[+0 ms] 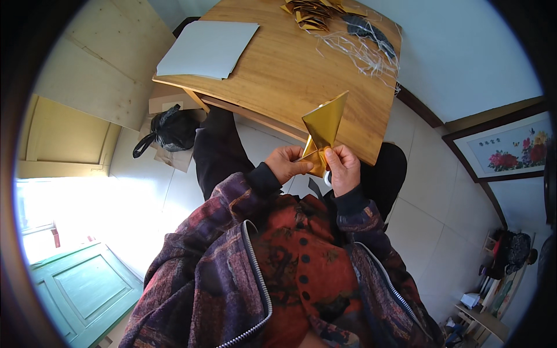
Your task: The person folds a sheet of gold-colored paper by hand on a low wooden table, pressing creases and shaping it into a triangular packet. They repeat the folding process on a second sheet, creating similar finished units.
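Above my lap, in front of the table's near edge, both hands hold a folded piece of shiny gold paper [325, 123]. Its upper part stands up as a pointed flap; lower down it is creased and partly covered by my fingers. My left hand [288, 163] pinches the lower left side between thumb and fingers. On the lower right side, my right hand [343, 166] grips the paper with its thumb on top. A small white curved thing [328, 178] shows beside the right hand's fingers; I cannot make out what it is.
On the wooden table [278, 69] lie a stack of pale sheets [209, 49] at the left, a pile of folded gold pieces [313, 13] at the back, and tangled whitish strands [362, 52] by a dark grey strip [371, 32]. A black plastic bag [174, 130] sits left of my leg.
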`<state>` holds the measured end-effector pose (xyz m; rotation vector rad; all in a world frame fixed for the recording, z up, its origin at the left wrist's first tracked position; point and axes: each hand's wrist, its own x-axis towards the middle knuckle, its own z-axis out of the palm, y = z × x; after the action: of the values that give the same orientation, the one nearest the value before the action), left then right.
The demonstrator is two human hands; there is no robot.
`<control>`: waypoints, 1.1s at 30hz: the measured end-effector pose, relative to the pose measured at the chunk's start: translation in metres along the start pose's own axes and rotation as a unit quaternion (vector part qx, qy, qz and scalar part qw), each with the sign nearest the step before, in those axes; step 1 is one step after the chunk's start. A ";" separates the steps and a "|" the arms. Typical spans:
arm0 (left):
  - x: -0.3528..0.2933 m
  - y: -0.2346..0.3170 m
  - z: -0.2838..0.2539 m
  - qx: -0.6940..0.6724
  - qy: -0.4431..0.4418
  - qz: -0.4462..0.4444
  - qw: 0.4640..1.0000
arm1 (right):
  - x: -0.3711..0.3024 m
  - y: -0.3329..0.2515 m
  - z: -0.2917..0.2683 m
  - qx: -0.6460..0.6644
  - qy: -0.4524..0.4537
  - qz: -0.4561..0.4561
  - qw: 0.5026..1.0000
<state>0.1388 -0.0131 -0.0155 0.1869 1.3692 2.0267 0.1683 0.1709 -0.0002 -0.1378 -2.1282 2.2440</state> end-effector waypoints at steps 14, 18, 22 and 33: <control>-0.003 0.019 -0.001 0.001 -0.018 -0.038 0.999 | 0.005 0.002 -0.011 0.082 -0.140 0.059 0.985; 0.004 0.020 0.000 0.128 0.046 -0.013 0.991 | 0.003 0.005 -0.010 0.102 -0.162 0.053 0.980; 0.007 0.019 -0.002 0.264 0.050 0.095 0.959 | 0.005 -0.002 -0.015 0.071 -0.179 0.089 0.977; 0.062 0.068 -0.012 0.593 0.110 0.353 0.715 | 0.056 -0.024 -0.030 -0.170 -0.053 -0.242 0.954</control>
<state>0.0557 -0.0007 0.0228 1.2080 2.9211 1.2793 0.1151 0.2078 0.0201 0.4531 -2.2689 1.6374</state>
